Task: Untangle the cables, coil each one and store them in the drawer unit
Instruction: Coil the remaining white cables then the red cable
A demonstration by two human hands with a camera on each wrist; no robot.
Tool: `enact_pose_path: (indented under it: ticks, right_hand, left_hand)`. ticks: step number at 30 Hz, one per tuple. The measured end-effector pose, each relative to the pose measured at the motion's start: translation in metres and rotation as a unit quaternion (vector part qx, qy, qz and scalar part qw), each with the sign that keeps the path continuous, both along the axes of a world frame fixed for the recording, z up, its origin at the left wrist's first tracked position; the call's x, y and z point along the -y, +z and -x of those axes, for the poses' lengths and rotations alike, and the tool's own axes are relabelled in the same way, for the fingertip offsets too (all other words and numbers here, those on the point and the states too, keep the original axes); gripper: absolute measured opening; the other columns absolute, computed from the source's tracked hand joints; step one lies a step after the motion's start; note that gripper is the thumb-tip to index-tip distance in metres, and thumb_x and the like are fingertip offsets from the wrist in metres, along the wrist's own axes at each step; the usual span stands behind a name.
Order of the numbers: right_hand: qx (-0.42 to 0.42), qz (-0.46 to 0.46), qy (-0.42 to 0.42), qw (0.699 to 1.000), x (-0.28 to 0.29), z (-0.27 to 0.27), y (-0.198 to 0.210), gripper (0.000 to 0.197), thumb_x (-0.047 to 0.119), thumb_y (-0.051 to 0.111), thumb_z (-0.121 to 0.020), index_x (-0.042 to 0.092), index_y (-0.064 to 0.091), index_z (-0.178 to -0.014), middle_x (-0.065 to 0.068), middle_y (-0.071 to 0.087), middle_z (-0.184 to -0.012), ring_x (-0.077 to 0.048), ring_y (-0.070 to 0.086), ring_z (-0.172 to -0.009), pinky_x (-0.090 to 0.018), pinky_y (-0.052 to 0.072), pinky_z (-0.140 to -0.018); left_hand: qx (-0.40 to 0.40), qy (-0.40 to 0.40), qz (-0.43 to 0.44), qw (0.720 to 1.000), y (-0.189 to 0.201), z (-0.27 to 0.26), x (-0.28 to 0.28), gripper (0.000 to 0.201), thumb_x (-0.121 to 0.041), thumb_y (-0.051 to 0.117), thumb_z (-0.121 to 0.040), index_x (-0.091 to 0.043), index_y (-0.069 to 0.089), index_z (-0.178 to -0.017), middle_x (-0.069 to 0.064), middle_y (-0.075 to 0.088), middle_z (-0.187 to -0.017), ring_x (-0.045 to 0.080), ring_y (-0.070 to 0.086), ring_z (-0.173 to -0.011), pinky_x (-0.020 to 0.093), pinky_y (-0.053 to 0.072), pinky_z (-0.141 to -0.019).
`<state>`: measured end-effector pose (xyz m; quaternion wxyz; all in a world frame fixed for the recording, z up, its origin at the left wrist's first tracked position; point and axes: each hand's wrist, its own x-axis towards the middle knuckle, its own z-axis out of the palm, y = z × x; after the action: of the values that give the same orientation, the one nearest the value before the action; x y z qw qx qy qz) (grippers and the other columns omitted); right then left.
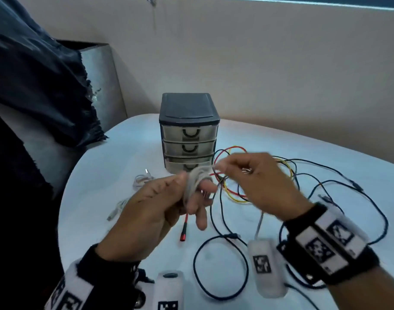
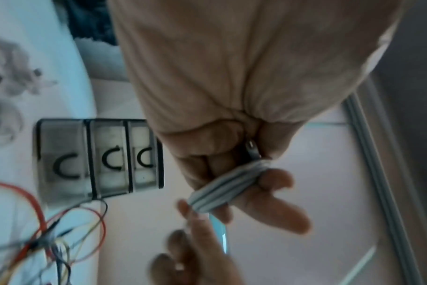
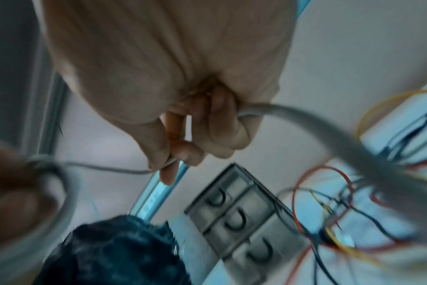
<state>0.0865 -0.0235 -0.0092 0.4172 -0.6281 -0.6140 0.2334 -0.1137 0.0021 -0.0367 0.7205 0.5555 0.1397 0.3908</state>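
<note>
My left hand (image 1: 169,202) holds a grey cable (image 1: 192,182) wound in several turns around its fingers; in the left wrist view the grey coil (image 2: 227,187) lies across the fingers with the thumb pressing it. My right hand (image 1: 247,175) pinches the free length of the same grey cable (image 3: 305,123) just right of the coil, thumb and forefinger closed on it. The drawer unit (image 1: 189,133) stands behind both hands with its three drawers shut. A tangle of red, yellow and black cables (image 1: 258,182) lies on the white table (image 1: 303,153) under and right of my right hand.
A red-tipped lead (image 1: 184,229) lies below my left hand. Other pale cables (image 1: 142,179) sit left of the drawer unit. A black loop (image 1: 220,265) lies near the front edge. Dark cloth (image 1: 34,86) hangs at the left.
</note>
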Motion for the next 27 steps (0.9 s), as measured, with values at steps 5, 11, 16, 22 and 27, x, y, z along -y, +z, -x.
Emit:
enact_pose_path:
  ticks: [5,11,16,22,27]
  right_hand:
    - [0.061,0.088,0.120,0.987,0.028,0.040,-0.038,0.025,0.031,0.048,-0.102,0.023,0.073,-0.100,0.029,0.053,-0.054,0.004,0.051,-0.053,-0.012,0.033,-0.056]
    - [0.115,0.096,0.154,0.977,0.065,0.054,-0.032,0.020,0.043,0.040,-0.101,0.038,0.058,-0.109,0.026,0.053,-0.062,0.000,0.048,-0.061,-0.017,0.031,-0.058]
    - [0.026,-0.074,0.059,0.995,0.071,0.047,-0.018,0.017,0.040,0.047,-0.096,0.035,0.061,-0.088,0.021,0.059,-0.068,0.000,0.058,-0.066,-0.008,0.038,-0.058]
    - [-0.317,-0.023,0.002,0.948,0.051,0.040,-0.032,0.028,0.028,0.050,-0.095,0.013,0.071,-0.084,-0.015,0.071,-0.076,-0.029,0.068,-0.066,-0.031,0.056,-0.061]
    - [-0.335,0.014,-0.053,0.941,0.049,0.049,-0.043,0.029,0.020,0.051,-0.098,0.015,0.076,-0.083,-0.016,0.071,-0.072,-0.021,0.064,-0.061,-0.031,0.053,-0.057]
  left_hand:
    - [0.173,0.125,0.132,0.968,0.005,0.002,-0.013,0.043,-0.033,0.045,-0.095,-0.002,0.075,-0.095,0.000,0.055,-0.065,0.016,0.064,-0.069,0.028,0.055,-0.089]
    - [-0.095,0.335,-0.025,0.937,-0.021,0.025,-0.037,0.040,-0.030,0.045,-0.100,-0.007,0.069,-0.077,-0.003,0.074,-0.088,0.018,0.072,-0.087,0.034,0.051,-0.090]
    - [-0.291,0.133,-0.138,0.937,-0.028,-0.002,-0.005,0.043,-0.037,0.042,-0.097,-0.020,0.070,-0.071,-0.008,0.070,-0.071,0.008,0.063,-0.068,0.026,0.046,-0.073]
    - [0.015,-0.072,0.119,0.990,-0.018,-0.020,0.013,0.043,-0.039,0.051,-0.095,-0.003,0.067,-0.076,0.003,0.040,-0.057,0.016,0.041,-0.043,0.022,0.046,-0.059]
    - [0.028,0.017,0.200,0.979,-0.029,-0.031,0.009,0.039,-0.036,0.059,-0.092,-0.007,0.062,-0.066,0.003,0.036,-0.055,0.016,0.045,-0.044,0.027,0.046,-0.059]
